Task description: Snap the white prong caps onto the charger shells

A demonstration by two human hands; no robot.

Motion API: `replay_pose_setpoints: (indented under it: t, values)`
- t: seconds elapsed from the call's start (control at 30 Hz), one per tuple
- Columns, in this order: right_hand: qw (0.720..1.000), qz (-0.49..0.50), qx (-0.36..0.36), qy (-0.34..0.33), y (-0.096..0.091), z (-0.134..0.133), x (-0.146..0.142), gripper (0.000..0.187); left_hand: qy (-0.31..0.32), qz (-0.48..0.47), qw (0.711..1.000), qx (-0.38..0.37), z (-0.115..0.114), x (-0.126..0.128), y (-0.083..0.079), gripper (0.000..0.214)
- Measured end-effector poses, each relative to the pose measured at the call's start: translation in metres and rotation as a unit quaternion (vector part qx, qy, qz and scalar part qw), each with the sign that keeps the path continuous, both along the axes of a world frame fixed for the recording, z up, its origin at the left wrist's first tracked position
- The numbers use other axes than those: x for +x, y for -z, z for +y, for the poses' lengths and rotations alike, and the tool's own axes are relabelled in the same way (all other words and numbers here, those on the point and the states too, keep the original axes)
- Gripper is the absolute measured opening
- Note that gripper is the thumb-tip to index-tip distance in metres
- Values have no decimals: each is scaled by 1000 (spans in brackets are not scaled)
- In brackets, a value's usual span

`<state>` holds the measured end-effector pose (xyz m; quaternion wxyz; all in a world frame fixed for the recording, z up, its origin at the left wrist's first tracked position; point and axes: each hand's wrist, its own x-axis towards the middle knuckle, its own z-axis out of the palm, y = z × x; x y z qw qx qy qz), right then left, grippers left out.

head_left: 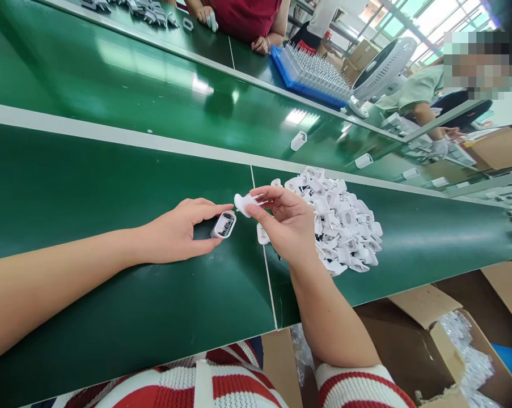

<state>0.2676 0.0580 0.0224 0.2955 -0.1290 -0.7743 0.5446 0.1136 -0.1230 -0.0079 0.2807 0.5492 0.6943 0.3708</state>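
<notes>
My left hand point(183, 231) pinches an open white charger shell point(224, 224) between thumb and forefinger, its opening turned towards me, just above the green table point(111, 187). My right hand point(286, 222) grips a small white plug cap point(246, 202) with metal prongs, held close to the right of the shell and a little above it. Another white piece point(262, 233) lies on the table under my right hand. A heap of white plug caps point(339, 224) sits directly behind my right hand.
White shells point(299, 140) ride the green conveyor belt beyond the table. A blue tray point(310, 76) of pins and a white fan point(383, 71) stand across it, where other people work. An open cardboard box point(443, 340) with bagged parts sits below at the right.
</notes>
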Motion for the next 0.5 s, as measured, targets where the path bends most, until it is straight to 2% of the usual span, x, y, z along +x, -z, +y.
replay_pose_setpoints:
  t: [0.1, 0.17, 0.23, 0.33, 0.5]
  values:
    - [998, -3, 60, -17, -2, 0, 2, 19, 11, -7, 1000, -7, 0, 0, 0, 83]
    - [994, -11, 105, -34, -4, -1, 3, 20, -17, -2, 1000, 5, 2, 1, 0, 84]
    - [986, -24, 154, -58, -6, -4, 3, 20, -36, 1, 999, 24, 5, 3, 0, 67]
    - [969, -32, 229, -83, -4, -7, 4, 23, -20, 8, 998, 53, 8, 4, 1, 36]
    - [963, -15, 266, -41, -2, -11, 4, 22, -6, 14, 998, 62, 8, 2, 2, 27]
